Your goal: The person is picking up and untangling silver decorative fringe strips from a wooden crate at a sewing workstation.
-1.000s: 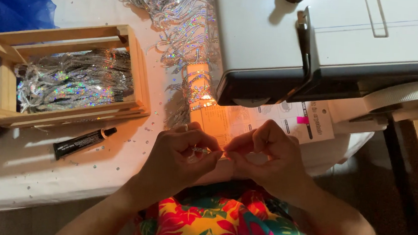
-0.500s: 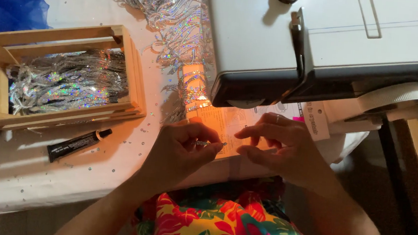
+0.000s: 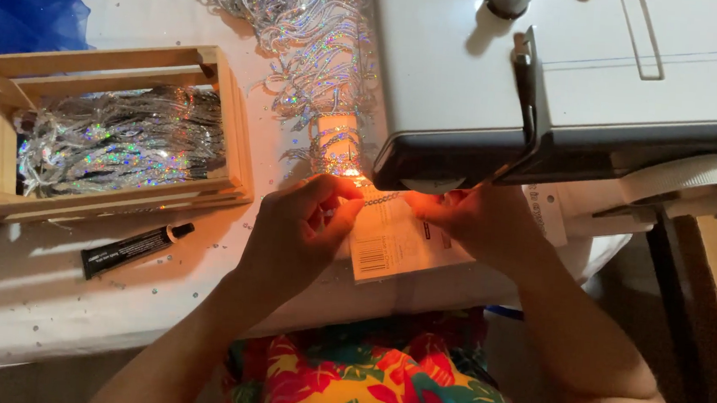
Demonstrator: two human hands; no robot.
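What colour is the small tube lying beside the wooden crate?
Black tube with a lighter cap end, seen in the head view.

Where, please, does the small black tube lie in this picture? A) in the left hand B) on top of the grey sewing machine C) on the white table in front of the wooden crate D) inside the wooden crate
C: the small black tube lies on the white table, just outside the wooden crate holding silver sequin fringe, untouched by either hand.

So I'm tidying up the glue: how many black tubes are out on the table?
1. The black tube lies on the white table, just in front of the wooden crate and left of the left hand. More could be hidden inside the crate.
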